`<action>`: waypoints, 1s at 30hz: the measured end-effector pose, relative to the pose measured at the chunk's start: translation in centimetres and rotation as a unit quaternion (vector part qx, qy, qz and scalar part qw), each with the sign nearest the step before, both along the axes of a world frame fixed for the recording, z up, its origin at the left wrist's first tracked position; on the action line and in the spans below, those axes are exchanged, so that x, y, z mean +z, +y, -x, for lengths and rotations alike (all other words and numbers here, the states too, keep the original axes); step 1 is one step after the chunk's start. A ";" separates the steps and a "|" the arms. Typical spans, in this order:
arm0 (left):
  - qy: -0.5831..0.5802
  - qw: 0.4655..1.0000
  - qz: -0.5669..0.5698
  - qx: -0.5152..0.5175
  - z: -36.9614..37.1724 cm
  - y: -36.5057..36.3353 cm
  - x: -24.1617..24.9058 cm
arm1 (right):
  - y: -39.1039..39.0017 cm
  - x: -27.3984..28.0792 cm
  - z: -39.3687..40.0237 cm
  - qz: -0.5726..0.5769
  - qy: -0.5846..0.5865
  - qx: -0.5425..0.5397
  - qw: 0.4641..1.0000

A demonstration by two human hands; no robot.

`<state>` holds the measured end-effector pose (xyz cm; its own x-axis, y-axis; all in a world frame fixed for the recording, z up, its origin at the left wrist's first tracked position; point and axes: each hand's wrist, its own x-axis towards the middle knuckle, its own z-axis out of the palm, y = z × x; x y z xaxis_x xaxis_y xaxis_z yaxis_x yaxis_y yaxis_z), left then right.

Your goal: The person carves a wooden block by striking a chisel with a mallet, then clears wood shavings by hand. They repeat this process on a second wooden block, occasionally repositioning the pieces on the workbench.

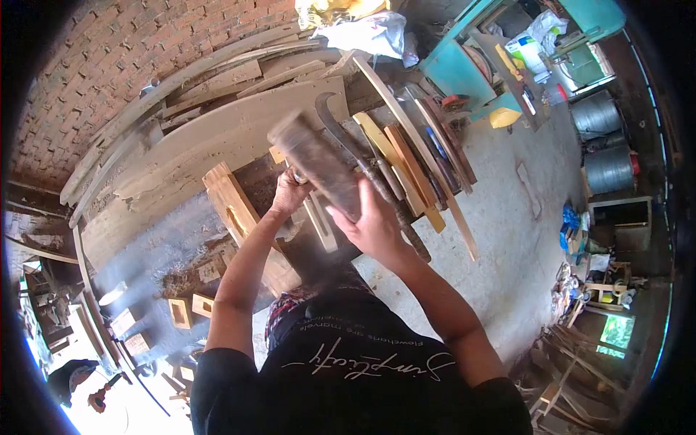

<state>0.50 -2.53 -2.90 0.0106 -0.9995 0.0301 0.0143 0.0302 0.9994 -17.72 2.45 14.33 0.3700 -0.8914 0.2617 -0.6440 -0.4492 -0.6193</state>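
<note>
My right hand [373,221] is closed round the lower end of a thick, dark wooden block [315,163], which is tilted up to the left and blurred. To its left my left hand [290,192] is closed in a fist beside the block, on something small that is mostly hidden. Left of that hand lies a long light timber [250,225] with a slot cut in it. A narrow slotted piece [319,221] lies just below my hands. A curved sickle-like blade [333,119] rests behind the block.
Several boards [395,152] and tools lie at the bench's right side. Small mortised blocks [180,313] sit at the lower left. Planks [210,130] lean by the brick wall [130,65]. A teal machine [453,69] stands at the upper right. Another person [72,377] is at the lower left.
</note>
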 end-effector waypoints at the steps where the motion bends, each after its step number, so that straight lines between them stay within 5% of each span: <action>1: 0.000 1.000 0.003 0.001 0.0 0.0 -0.1 | -0.4 -2.2 0.7 0.003 0.000 0.001 1.000; 3: 0.037 0.999 -0.004 0.016 -0.2 0.2 -0.4 | -1.0 -5.3 2.1 0.013 0.092 0.009 0.996; 5: 0.061 0.998 -0.009 0.033 -0.3 -0.2 -0.4 | -1.2 -1.8 1.4 0.001 0.101 0.011 0.995; 7: -0.020 1.000 -0.001 0.023 -0.6 0.0 0.2 | -0.8 1.7 0.0 -0.044 0.033 -0.005 0.998; 11: -0.056 0.998 0.019 0.031 -0.4 0.3 1.4 | -0.1 1.9 -1.7 0.074 -0.060 0.014 0.995; 13: -0.062 0.996 0.056 0.027 -0.4 -0.5 -0.4 | -0.9 -1.3 -0.5 -0.053 0.109 0.021 0.992; 15: 0.106 0.994 -0.018 0.006 -0.8 -1.5 -3.1 | -1.5 -3.7 0.8 -0.061 0.123 0.014 0.990; 16: 0.071 0.997 -0.040 0.015 -1.0 -1.2 -0.8 | -1.9 -2.8 0.4 -0.057 0.126 0.020 0.990; 19: 0.081 0.995 -0.047 0.013 -1.0 -0.9 0.6 | -0.9 -0.6 -0.4 -0.062 0.089 -0.032 0.994; 22: 0.068 0.997 -0.028 0.032 -0.6 -0.6 1.8 | 0.1 0.0 -1.3 0.032 -0.070 -0.008 0.997; 24: 0.084 0.995 -0.058 0.004 -1.2 -0.9 0.4 | 1.8 -2.4 0.1 0.017 -0.055 -0.009 0.998; 25: 0.082 0.996 0.018 0.031 -0.9 -1.1 -0.4 | 2.6 -3.9 1.1 0.002 -0.038 -0.010 0.999; 28: 0.269 0.961 -0.007 0.064 0.3 -1.2 -1.9 | 4.9 -8.2 4.0 -0.067 -0.011 -0.006 0.998; 30: 0.121 0.989 0.010 0.082 0.7 -1.1 -1.5 | 6.2 -10.9 6.0 -0.160 0.089 -0.057 0.981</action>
